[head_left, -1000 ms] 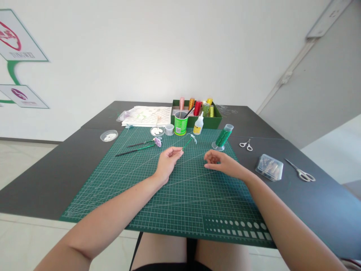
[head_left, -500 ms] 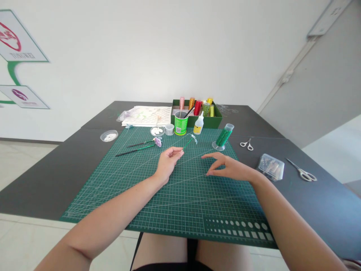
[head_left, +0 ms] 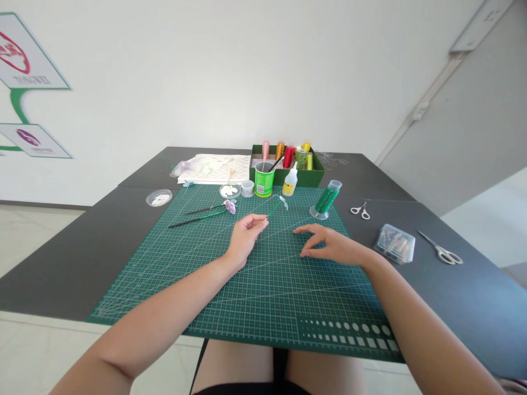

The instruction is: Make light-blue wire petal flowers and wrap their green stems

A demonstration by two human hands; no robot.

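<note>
My left hand (head_left: 246, 237) is closed in a pinch on a thin green-wrapped flower stem (head_left: 274, 209). A small pale blue flower (head_left: 284, 203) sits at its far end, pointing away and to the right. Over the mat to the right, my right hand (head_left: 323, 243) hovers with its fingers apart; no object shows in it, and a fine thread there would be too thin to make out. Beyond it, a spool of green thread (head_left: 328, 198) stands tilted on a clear base. Two dark rods, one with a purple flower (head_left: 230, 206) at its end, lie left of my left hand.
The green cutting mat (head_left: 255, 307) covers the table's middle. At its back stand a green can (head_left: 264, 184), a glue bottle (head_left: 290, 181) and a green box (head_left: 317, 175) of thread spools. Small scissors (head_left: 361, 210), a clear case (head_left: 396, 243) and larger scissors (head_left: 442, 252) lie right.
My right hand has shifted very slightly left and down. My left hand and the flower stem stay where they were.
</note>
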